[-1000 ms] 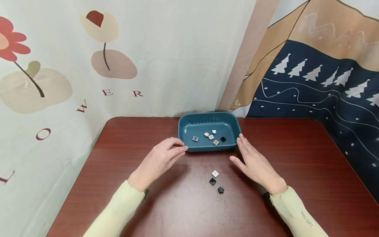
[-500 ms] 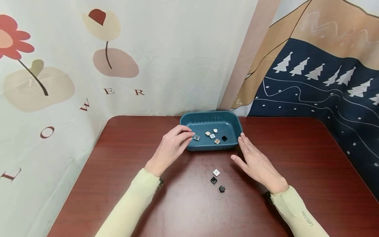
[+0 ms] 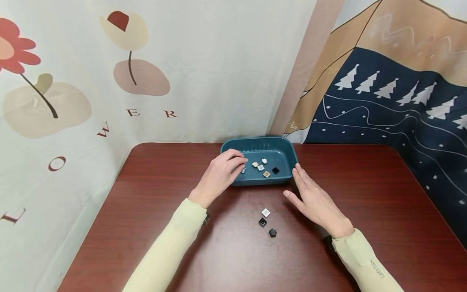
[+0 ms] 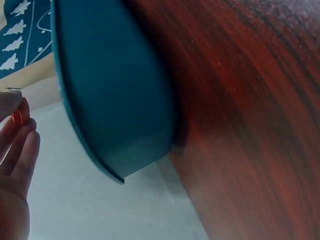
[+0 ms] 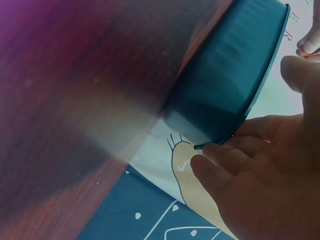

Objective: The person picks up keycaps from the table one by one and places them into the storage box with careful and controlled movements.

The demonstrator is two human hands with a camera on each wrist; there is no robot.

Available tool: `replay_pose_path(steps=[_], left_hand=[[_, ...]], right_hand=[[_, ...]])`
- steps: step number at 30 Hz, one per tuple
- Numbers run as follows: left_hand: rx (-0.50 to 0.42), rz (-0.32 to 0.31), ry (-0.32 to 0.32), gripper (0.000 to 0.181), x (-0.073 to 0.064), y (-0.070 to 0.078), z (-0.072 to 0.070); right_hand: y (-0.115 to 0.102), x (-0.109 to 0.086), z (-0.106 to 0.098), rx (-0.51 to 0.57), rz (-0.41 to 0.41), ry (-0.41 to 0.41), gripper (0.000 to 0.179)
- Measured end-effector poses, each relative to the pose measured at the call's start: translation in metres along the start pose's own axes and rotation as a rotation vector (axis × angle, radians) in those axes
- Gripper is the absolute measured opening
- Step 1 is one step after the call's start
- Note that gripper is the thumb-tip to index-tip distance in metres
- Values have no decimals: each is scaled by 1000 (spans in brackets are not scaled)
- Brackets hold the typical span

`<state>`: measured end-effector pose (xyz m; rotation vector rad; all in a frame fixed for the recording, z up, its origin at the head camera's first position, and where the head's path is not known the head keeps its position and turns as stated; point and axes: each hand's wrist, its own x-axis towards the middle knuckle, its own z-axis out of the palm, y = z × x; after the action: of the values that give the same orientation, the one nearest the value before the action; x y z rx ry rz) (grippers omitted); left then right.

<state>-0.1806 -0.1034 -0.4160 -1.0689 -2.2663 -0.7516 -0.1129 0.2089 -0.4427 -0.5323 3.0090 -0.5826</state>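
Observation:
My left hand (image 3: 221, 173) is over the left end of a blue tray (image 3: 259, 182). Its thumb and finger pinch a small orange piece (image 4: 21, 111), mostly covered by the fingertips; the kind is hard to tell. My right hand (image 3: 315, 200) has its fingers straight, the tips touching the tray's right end; the right wrist view shows them at the rim. Several small keycaps lie inside the tray, among them a black keycap (image 3: 275, 170) and a tan keycap (image 3: 267, 174). A grey keycap (image 3: 243, 170) is partly hidden behind the left fingers.
On the brown table (image 3: 164, 170), in front of the tray, lie a white keycap (image 3: 266, 212), a black keycap (image 3: 262, 222) turned hollow side up, and another black piece (image 3: 273, 232). A printed curtain (image 3: 219, 81) hangs right behind the table's far edge.
From the tray's near left corner, my left hand has moved up and right, over the inside of the tray. The right hand has stayed at the right end, and the loose keycaps have not moved.

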Motion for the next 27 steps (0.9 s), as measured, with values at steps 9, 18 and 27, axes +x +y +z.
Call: replay_pose_path(steps=[9, 18, 27], left_hand=[[5, -82, -144, 18, 5, -9, 14], [8, -138, -244, 17, 8, -14, 23], [21, -170, -286, 19, 10, -15, 29]], right_hand=[[0, 0, 1, -4, 1, 1, 89], [0, 0, 2, -10, -2, 1, 88], [1, 1, 1, -4, 8, -9, 88]])
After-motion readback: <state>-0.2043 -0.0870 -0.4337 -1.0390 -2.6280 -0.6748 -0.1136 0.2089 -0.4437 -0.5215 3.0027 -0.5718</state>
